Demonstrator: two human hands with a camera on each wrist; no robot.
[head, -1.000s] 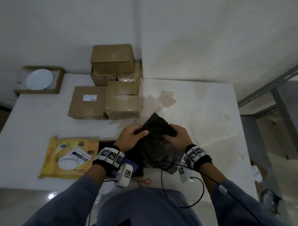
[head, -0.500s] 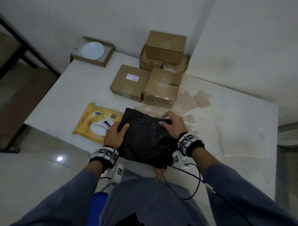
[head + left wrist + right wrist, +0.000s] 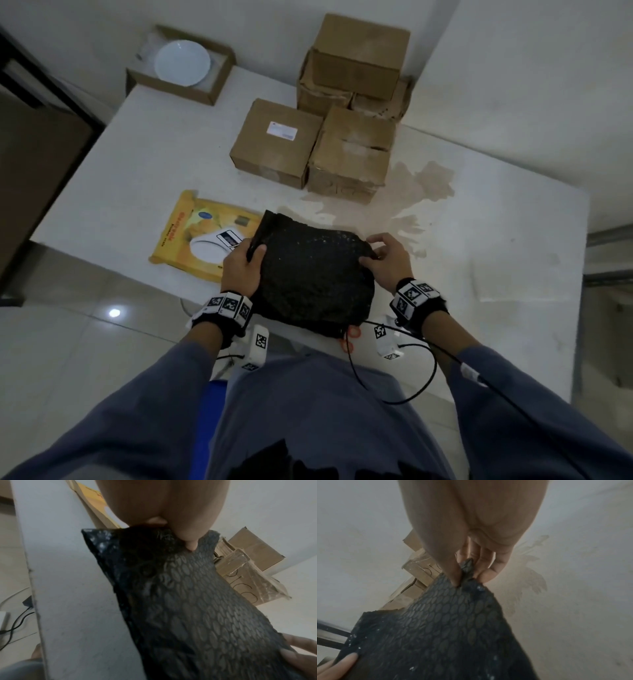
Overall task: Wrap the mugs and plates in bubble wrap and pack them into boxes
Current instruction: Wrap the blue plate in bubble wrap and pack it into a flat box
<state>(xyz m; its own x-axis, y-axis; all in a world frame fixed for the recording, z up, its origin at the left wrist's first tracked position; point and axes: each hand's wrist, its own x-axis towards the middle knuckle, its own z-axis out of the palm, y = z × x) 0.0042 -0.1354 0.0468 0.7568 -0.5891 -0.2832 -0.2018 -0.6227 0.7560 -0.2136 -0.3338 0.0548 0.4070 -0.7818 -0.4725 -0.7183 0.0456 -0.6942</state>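
The white table (image 3: 445,260) carries a cluster of closed cardboard boxes (image 3: 349,102) at its far side, with an open box holding a white plate (image 3: 181,66) off the far-left corner and a yellow retail package (image 3: 198,236) lying flat near the front-left.

Nearer the person, a sheet of black bubble wrap (image 3: 311,274) lies over the front edge of the table, bulging as if folded around something; what is inside cannot be seen. This looks like the wrapping step: the sheet is being held by two upper corners, apparently to spread or fold it.

The left hand (image 3: 241,270) grips the left edge of the wrap, thumb on top and fingers curled beneath; in the left wrist view the thumb presses into the bubbled surface. The right hand (image 3: 387,262) pinches the far-right corner between thumb and fingers (image 3: 489,573), the corner bunched up between them.

The next move probably calls for drawing these corners over and inward, keeping the pinch firm so the slippery plastic does not slide free, then tucking the fold closed before moving the bundle towards a box.
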